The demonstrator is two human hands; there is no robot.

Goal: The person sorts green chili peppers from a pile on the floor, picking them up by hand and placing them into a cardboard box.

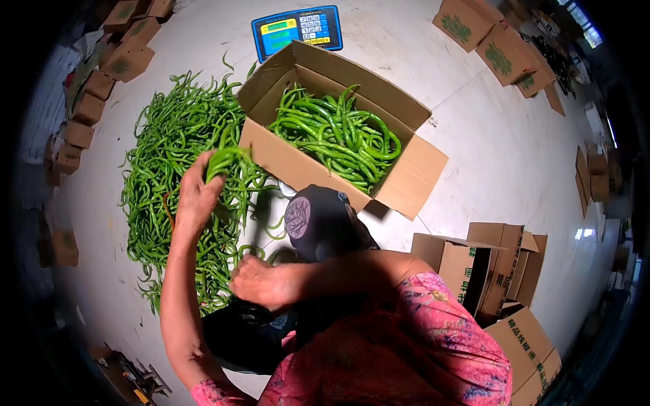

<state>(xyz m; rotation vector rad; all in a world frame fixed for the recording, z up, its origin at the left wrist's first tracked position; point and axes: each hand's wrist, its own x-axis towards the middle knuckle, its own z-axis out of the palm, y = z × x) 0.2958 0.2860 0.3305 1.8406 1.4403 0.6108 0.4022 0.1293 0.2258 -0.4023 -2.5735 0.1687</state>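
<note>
My left hand is closed around a small bunch of long green chili peppers, held over the right side of a big loose pile of chili peppers on the floor. Lower down, at the pile's near right edge, my right hand is curled with its fingers folded in; a few peppers lie by it, and whatever it grips is hidden. Ahead and to the right, an open cardboard box holds many green chili peppers, most lying lengthwise.
A blue digital scale display stands behind the box. Empty cartons are stacked at my right, one flap close to my elbow. Other cartons line the left and right sides. My knee juts between pile and box.
</note>
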